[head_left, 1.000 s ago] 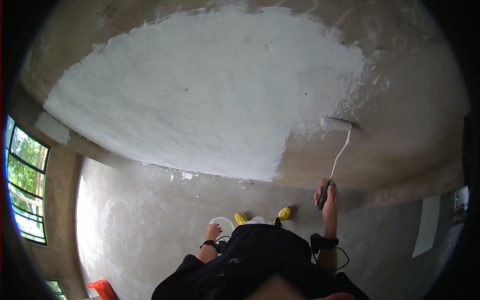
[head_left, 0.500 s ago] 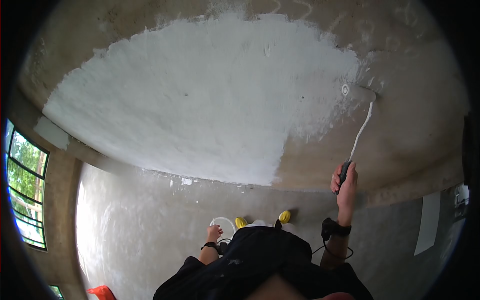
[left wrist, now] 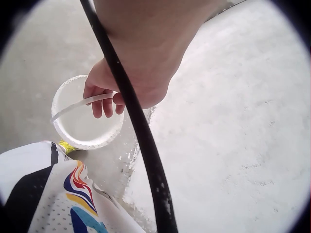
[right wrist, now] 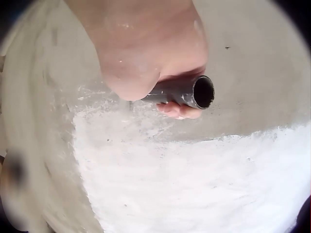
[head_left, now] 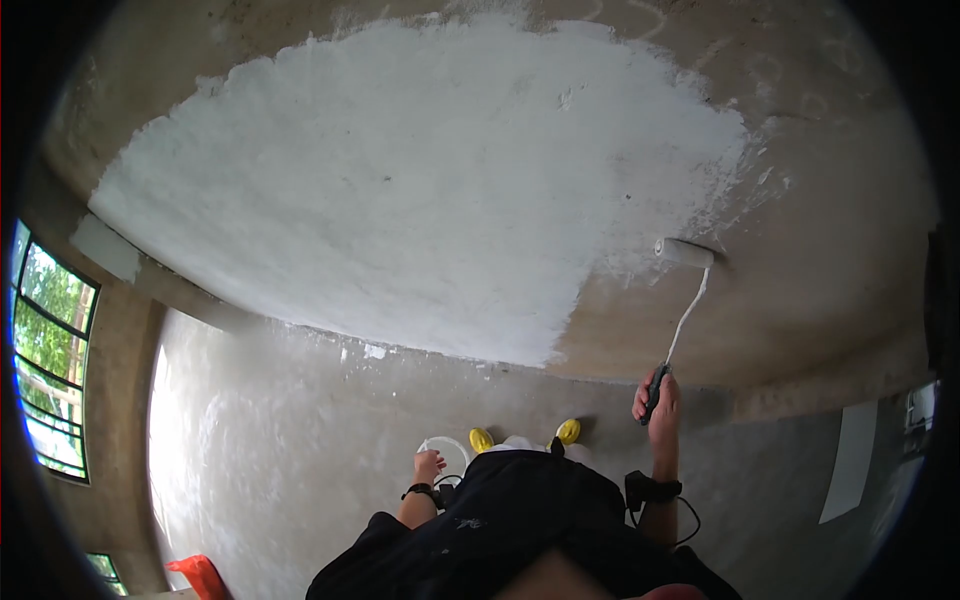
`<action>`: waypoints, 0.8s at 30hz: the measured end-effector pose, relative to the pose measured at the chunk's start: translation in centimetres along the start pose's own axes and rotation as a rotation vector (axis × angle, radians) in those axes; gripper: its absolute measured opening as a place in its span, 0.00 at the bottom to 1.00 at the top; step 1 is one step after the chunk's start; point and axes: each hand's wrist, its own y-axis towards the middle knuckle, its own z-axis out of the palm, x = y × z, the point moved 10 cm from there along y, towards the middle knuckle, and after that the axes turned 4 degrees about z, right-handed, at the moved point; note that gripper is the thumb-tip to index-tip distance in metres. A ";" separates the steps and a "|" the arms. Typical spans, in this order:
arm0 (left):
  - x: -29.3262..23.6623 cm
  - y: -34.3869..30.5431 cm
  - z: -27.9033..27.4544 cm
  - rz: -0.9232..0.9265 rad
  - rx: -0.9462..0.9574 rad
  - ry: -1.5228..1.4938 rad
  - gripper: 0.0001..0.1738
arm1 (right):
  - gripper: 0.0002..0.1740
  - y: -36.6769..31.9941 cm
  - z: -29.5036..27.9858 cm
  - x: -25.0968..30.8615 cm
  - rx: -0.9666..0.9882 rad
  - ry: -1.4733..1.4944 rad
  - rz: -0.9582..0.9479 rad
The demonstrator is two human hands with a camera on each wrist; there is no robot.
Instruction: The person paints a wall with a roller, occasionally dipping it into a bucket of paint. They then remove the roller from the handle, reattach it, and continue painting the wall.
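My right hand [head_left: 657,400] grips the dark handle of a paint roller [head_left: 685,252]. The white roller sleeve lies at the wall, by the lower right border of the white painted patch [head_left: 400,170]. In the right wrist view the hollow end of the black handle [right wrist: 172,93] sticks out from my curled fingers; the sleeve is hidden there. Down at my side, my left hand [head_left: 429,464] holds the white carrying handle [left wrist: 77,104] of a white bucket [left wrist: 92,144]. Its fingers curl round that strip, above pale paint inside.
Bare brown wall [head_left: 800,260] surrounds the painted patch. Yellow shoes [head_left: 569,431] stand on the grey floor [head_left: 300,420] beside the bucket. A barred window [head_left: 55,350] is at left, with a red-orange object [head_left: 203,577] below. A pale board [head_left: 848,465] lies at right.
The roller rose up and right along the wall, then came back down and left to about its first height. My left hand stayed on the bucket's handle.
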 end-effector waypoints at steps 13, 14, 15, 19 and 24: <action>-2.2 -1.1 1.5 0.025 -0.050 0.269 0.17 | 0.27 0.8 2.4 11.7 -0.051 -0.016 -0.143; -2.6 -1.2 1.8 0.027 -0.048 0.274 0.17 | 0.27 0.9 2.7 11.8 -0.043 -0.038 -0.148; -2.5 -0.9 1.7 0.025 -0.047 0.270 0.18 | 0.24 0.7 3.0 11.7 -0.003 -0.006 -0.149; -2.3 -0.5 1.5 0.033 -0.045 0.269 0.19 | 0.21 -0.3 3.9 11.9 0.056 0.009 -0.166; -1.6 -0.5 1.4 0.000 -0.078 0.272 0.19 | 0.19 -1.0 3.6 11.8 0.098 -0.039 -0.199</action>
